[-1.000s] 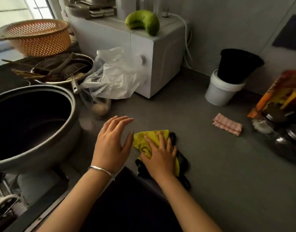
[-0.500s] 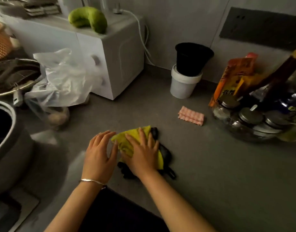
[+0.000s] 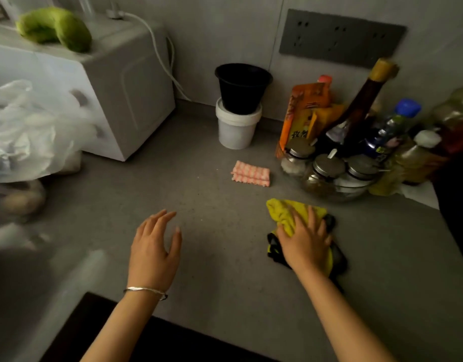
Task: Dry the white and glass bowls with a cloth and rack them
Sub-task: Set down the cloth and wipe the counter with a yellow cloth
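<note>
A yellow and black cloth [image 3: 285, 214] lies crumpled on the grey counter [image 3: 212, 205], right of centre. My right hand [image 3: 305, 240] lies flat on top of it, fingers spread and pressing it down. My left hand [image 3: 154, 246] hovers over bare counter to the left, fingers loosely spread and holding nothing, a silver bangle on the wrist. No white or glass bowl and no rack show in this view.
A folded pink cloth [image 3: 250, 173] lies farther back. Spice jars [image 3: 327, 171] and bottles [image 3: 356, 108] crowd the right. A black pot in a white tub [image 3: 238, 121] stands at the wall. A white appliance [image 3: 115, 82] and a plastic bag [image 3: 24, 131] fill the left.
My right hand has slid the cloth to the right across the counter. My left hand has come apart from it. The view has swung right, away from the big pot.
</note>
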{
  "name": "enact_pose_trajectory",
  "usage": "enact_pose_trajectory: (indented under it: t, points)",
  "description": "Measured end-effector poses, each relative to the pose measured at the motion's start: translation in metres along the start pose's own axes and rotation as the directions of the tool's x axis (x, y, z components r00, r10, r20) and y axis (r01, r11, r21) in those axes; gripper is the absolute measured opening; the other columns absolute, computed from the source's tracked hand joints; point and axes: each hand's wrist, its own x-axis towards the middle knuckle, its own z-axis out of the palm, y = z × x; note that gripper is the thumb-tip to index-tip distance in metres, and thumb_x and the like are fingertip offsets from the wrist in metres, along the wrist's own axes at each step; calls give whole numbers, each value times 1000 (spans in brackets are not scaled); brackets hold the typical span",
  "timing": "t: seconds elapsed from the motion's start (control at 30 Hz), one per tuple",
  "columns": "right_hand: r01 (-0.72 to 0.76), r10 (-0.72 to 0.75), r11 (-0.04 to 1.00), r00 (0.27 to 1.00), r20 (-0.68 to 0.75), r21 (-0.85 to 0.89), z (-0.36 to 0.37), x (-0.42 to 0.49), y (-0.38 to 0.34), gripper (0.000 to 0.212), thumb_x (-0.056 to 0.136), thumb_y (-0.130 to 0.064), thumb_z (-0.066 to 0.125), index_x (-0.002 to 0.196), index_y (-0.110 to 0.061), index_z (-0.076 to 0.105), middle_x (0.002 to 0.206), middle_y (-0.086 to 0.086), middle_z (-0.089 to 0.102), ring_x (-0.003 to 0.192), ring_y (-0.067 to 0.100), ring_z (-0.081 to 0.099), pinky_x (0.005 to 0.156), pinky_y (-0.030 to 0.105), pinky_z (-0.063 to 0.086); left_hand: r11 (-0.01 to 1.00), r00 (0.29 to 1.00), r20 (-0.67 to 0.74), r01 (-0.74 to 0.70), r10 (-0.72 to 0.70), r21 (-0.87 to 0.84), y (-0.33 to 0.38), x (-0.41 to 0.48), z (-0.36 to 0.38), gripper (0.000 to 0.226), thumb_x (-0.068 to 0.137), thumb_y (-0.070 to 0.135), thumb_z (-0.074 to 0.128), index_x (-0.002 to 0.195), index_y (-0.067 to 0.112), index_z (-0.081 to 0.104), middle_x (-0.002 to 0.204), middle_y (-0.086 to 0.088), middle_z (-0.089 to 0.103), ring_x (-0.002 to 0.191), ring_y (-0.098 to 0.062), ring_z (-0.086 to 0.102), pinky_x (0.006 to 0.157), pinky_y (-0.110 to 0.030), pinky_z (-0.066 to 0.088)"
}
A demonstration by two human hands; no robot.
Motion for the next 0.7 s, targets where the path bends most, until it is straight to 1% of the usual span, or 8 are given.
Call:
enact_pose_trajectory:
  t: [0.07, 0.17, 0.27, 0.33, 0.43, 0.57, 0.63, 0.7]
  points:
    - [44, -44, 999, 999, 22, 2, 5, -27, -24, 56, 85, -51, 50, 139, -37, 45, 156, 7, 24, 138, 41, 26, 109, 55, 19, 1000, 1000, 12, -13, 14, -18, 8, -8, 9, 36, 94, 25, 54, 129, 15, 56, 136, -10, 53, 129, -32, 44, 106, -48, 36]
    - [246, -247, 969, 969, 24, 14, 18, -69, -75, 56, 74, -58, 49, 127, -41, 57, 145, 11, 45, 125, 47, 45, 98, 63, 35, 998, 998, 10, -56, 57, -34, 12, -15, 15, 41, 94, 35, 47, 123, 10, 61, 128, -15, 59, 119, -36, 51, 101, -46, 39]
    - [457, -456, 889, 887, 67, -2, 23, -94, -93, 62, 72, -56, 67, 131, -44, 51, 151, 7, 37, 133, 41, 38, 105, 58, 29, 995, 995, -16, -96, 96, -36, 17, -18, 15, 49, 90, 39, 40, 119, 7, 62, 123, -18, 61, 114, -37, 53, 98, -45, 39]
    - [482, -492, 870, 848, 196, 103, 16, -82, -70, 62, 83, -50, 59, 140, -42, 40, 159, 2, 18, 143, 37, 17, 113, 55, 11, 994, 993, -26, -112, 111, -19, 23, -19, 15, 35, 94, 26, 52, 120, 5, 62, 123, -20, 60, 115, -40, 53, 98, -49, 39]
    - [371, -379, 923, 922, 82, 100, -3, -58, -4, 60, 76, -50, 52, 136, -39, 49, 155, 2, 29, 139, 38, 28, 108, 56, 22, 990, 990, -37, -139, 139, -21, 35, -23, 19, 31, 91, 9, 59, 122, 5, 60, 125, -21, 59, 118, -42, 51, 100, -51, 37]
    - [119, -118, 993, 992, 45, -12, -44, -18, 107, 53, 87, -44, 58, 138, -34, 47, 155, 1, 29, 136, 36, 29, 106, 48, 26, 989, 990, -16, -138, 137, -59, 58, -36, 34, 32, 92, 11, 57, 124, 7, 59, 128, -18, 58, 122, -39, 48, 102, -49, 36]
    - [75, -75, 997, 997, -5, -8, -63, -4, 147, 48, 88, -32, 59, 134, -22, 53, 147, 9, 42, 125, 40, 41, 102, 45, 31, 989, 993, 10, -116, 117, -89, 69, -48, 43, 32, 93, 13, 57, 125, 8, 59, 128, -17, 57, 123, -37, 48, 103, -48, 36]
    - [84, -83, 996, 996, -16, 43, -75, 6, 158, 46, 86, -29, 50, 128, -11, 58, 134, 17, 54, 116, 41, 49, 99, 42, 34, 988, 994, 38, -99, 104, -114, 76, -62, 48, 32, 93, 13, 57, 125, 9, 59, 129, -16, 57, 124, -36, 47, 103, -48, 36]
